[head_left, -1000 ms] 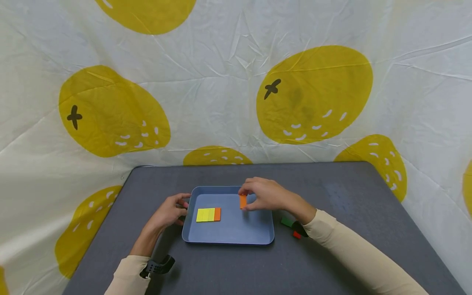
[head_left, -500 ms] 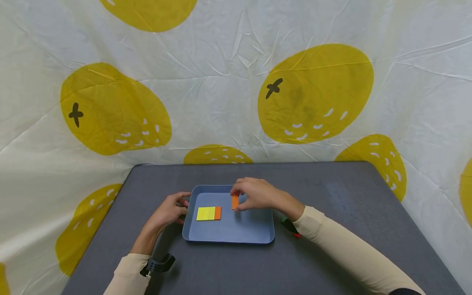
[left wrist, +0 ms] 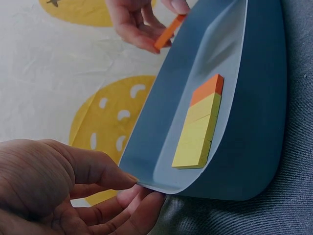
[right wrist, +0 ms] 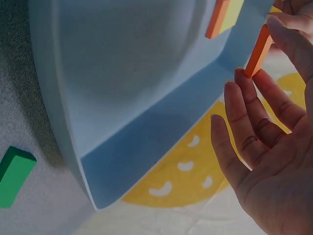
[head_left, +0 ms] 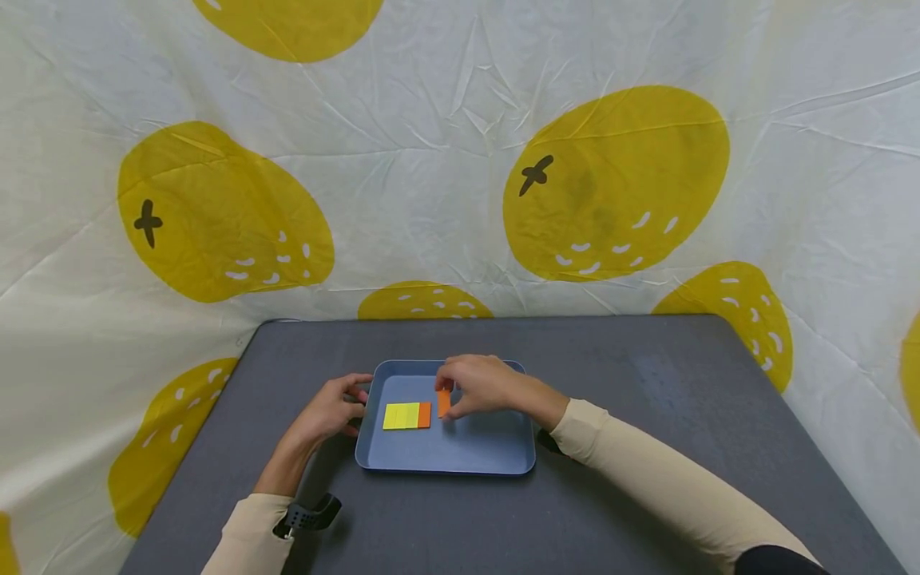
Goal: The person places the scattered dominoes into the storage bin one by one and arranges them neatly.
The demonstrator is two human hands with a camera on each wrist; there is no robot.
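My right hand [head_left: 489, 385] pinches an orange block [head_left: 443, 404] by its ends between thumb and fingertips, above the blue tray [head_left: 481, 457]. In the right wrist view, the other fingers of that hand spread away from the held block [right wrist: 258, 51]. Flat in the tray lies a row of yellow blocks [head_left: 399, 416], with another orange block [head_left: 425, 415] against its right end. My left hand [head_left: 332, 409] holds the tray's left rim; in the left wrist view the thumb lies on the rim [left wrist: 168, 190] and the fingers are below it.
A green block [right wrist: 17, 176] lies on the grey table [head_left: 446, 527] outside the tray, seen in the right wrist view; the right forearm hides that spot in the head view. Behind the table hangs a white cloth [head_left: 431, 208] with yellow fruit shapes.
My right hand has moved left and slightly down with the orange block, closer to the row in the tray. The right sleeve now covers the green and red blocks. My left hand stays put.
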